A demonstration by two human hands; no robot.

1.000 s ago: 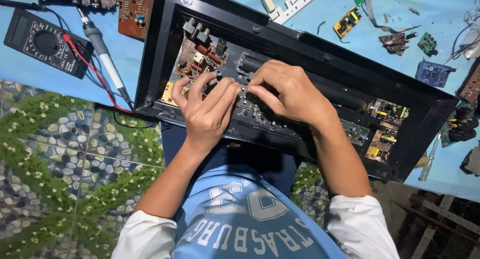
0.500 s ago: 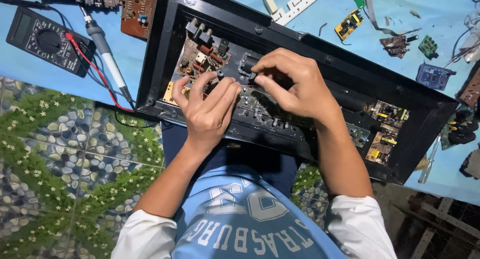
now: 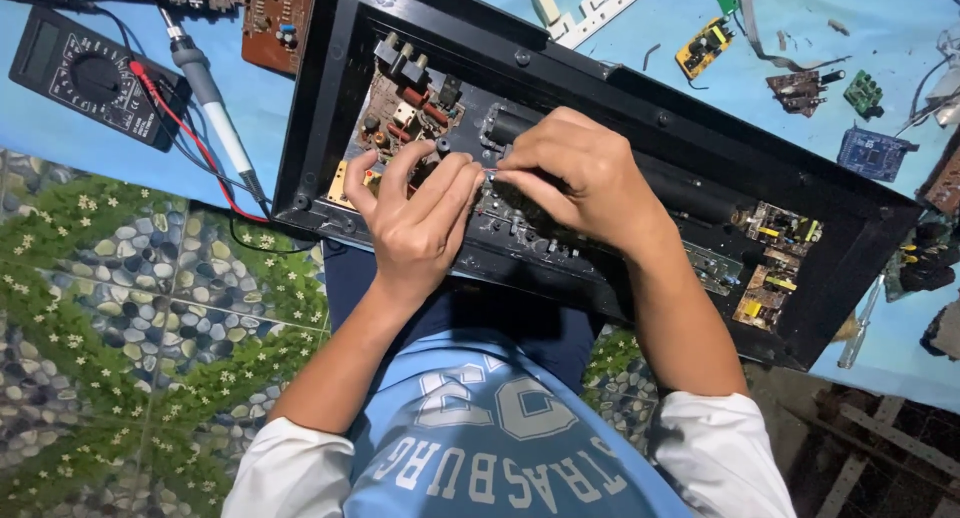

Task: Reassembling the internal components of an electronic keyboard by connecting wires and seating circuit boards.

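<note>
A black open chassis [image 3: 700, 128] lies tilted in front of me, with a brown circuit board [image 3: 410, 103] at its left end and small yellow-marked boards [image 3: 770, 268] at its right end. My left hand [image 3: 415, 223] rests on the board's near edge, fingers curled. My right hand [image 3: 590, 183] sits beside it. The fingertips of both hands meet and pinch a small metal part [image 3: 490, 175] just in front of a dark cylinder [image 3: 510, 126]. The part's shape is mostly hidden by the fingers.
A black multimeter [image 3: 95, 78] with red and black leads lies at the left on the blue mat [image 3: 900, 28], beside a soldering iron [image 3: 205, 93]. Loose small boards [image 3: 700, 48] and a blue module [image 3: 870, 153] lie at the back right. Pebble-patterned floor [image 3: 120, 318] is below.
My right hand has slid left and up from the board's front edge until its fingertips meet my left hand's. The left hand has stayed in place.
</note>
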